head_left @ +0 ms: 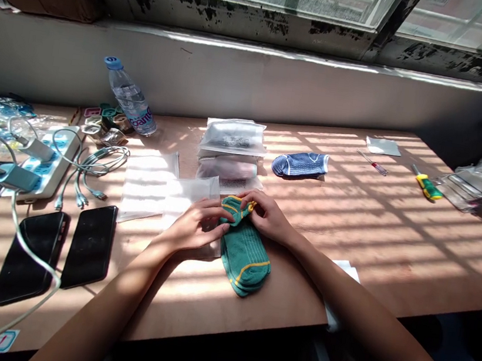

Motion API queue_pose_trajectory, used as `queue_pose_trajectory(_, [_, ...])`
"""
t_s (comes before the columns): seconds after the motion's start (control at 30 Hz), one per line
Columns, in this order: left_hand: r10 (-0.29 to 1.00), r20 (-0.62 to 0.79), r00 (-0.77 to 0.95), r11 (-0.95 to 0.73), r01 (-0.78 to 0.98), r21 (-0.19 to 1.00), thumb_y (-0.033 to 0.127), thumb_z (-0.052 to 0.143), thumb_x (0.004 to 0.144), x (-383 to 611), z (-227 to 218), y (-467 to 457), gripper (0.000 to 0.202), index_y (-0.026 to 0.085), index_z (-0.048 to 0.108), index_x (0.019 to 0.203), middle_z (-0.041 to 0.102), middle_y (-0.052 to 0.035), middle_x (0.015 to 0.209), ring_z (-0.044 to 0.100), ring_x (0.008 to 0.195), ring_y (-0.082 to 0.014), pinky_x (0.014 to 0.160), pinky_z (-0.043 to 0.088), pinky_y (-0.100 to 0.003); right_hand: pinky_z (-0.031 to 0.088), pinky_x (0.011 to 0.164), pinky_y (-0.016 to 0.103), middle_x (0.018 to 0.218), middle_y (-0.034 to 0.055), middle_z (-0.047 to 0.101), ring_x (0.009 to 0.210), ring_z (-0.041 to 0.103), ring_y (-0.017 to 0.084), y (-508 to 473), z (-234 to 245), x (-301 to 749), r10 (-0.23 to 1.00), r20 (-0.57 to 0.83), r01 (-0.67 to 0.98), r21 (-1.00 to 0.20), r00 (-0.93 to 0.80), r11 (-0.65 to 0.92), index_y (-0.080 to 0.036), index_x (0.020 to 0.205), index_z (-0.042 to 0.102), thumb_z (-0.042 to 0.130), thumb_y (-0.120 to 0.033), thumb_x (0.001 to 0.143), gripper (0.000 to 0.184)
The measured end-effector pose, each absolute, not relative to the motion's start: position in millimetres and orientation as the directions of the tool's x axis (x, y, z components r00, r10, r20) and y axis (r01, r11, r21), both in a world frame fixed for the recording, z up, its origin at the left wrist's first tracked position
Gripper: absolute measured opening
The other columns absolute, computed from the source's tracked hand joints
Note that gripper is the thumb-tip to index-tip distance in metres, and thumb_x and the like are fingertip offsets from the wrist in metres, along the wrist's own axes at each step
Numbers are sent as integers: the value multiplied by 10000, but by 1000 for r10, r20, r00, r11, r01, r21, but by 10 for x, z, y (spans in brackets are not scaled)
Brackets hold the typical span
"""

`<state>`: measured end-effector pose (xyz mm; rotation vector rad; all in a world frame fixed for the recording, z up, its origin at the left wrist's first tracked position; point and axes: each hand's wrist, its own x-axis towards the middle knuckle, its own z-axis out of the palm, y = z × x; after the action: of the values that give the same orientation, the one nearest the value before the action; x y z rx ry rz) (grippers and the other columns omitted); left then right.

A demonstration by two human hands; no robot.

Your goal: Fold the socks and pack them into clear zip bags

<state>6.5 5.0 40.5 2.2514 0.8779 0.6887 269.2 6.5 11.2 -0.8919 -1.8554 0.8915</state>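
The green sock [243, 258] lies folded flat near the middle of the frame, on the wood worktop [394, 266]. Its top end is bent up. The left hand [197, 225] and the right hand [268, 216] both hold that end, and they are close together. Each hand has a narrow grip, pinching the soft cloth.

A clear plastic bag [192, 198] lies under the left hand, and a white flat bag [147, 183] is just beside it. Two full bags [233, 136] sit above the hands. A blue sock [300, 164] lies to the upper right. Two screwdrivers [426, 184] are farther right.

At the left are black phones [90, 246], a power strip [50, 164] and white cables [93, 155]. A water bottle [130, 98] stands at the upper left.

The soft sock could slip if a pinch gets loose. The slick bag could slide if a hand pushes on it. The left arm is near the cables, so it could catch one and drag a phone.
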Motion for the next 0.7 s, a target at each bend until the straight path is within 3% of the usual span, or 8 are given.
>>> queue_pose_trajectory(0.13, [820,266,507,-525,481,702,428,554,1088,49,381,103,294,239,776,1125,726,-18,816,646,771,-222,891,525,-393,563,1024,411,1256,85,754,1194,719,258,59,131,2680,830,400,224,-832,-389,507,-225,875,691,519,7,798,299])
queue_pose_trajectory(0.27, [859,223,461,-486,594,642,482,546,1080,39,351,151,289,246,693,1000,632,27,694,594,683,-202,855,499,-388,566,1043,409,1264,85,754,1216,719,257,50,122,2656,836,391,204,-848,-384,490,-226,846,679,512,21,783,305])
queue_pose_trajectory(0.57, [842,243,481,-520,607,600,482,582,1083,52,325,137,260,255,679,1001,714,3,844,666,797,-216,878,474,-388,575,1046,420,1283,98,750,1211,723,262,51,107,2675,834,392,240,-831,-389,502,-221,853,685,518,7,779,292])
queue_pose_trajectory(0.7, [820,308,483,-561,569,601,439,575,1117,49,332,121,236,253,713,1069,731,-2,911,666,821,-205,929,471,-387,584,1035,423,1228,89,763,1173,733,260,51,86,2665,845,409,258,-824,-344,504,-226,1100,712,532,-28,836,376])
